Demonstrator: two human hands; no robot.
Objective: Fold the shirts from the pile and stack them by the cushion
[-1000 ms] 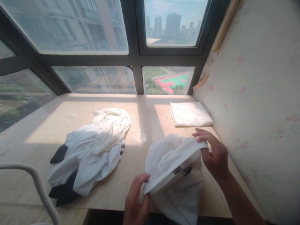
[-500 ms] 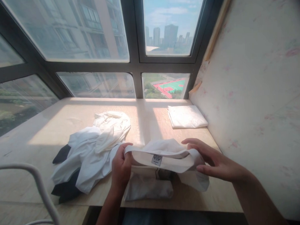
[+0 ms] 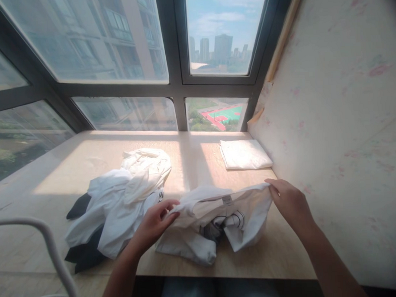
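A white shirt (image 3: 188,242) with a dark print and a grey neck label is stretched between my two hands, its lower part on the wooden surface (image 3: 254,265). My left hand (image 3: 160,221) pinches the fabric at the shirt's left side, thumb and fingers closed on it. At the right, my right hand (image 3: 286,197) grips the upper right corner of the shirt, raised a little. A rumpled pile of white clothes (image 3: 117,203) with black parts lies to the left of my left hand. Farther back on the right is a folded white cloth (image 3: 245,154).
A thick white cable or tube (image 3: 52,244) curves through the lower left. Dark-framed windows (image 3: 179,86) stand along the back edge. A flowered wall (image 3: 344,152) bounds the right side. The front edge of the surface runs above my legs.
My right hand has closed on the shirt and moved right and slightly up. My left hand has shifted slightly. The collar has turned and the fabric is spread wider.
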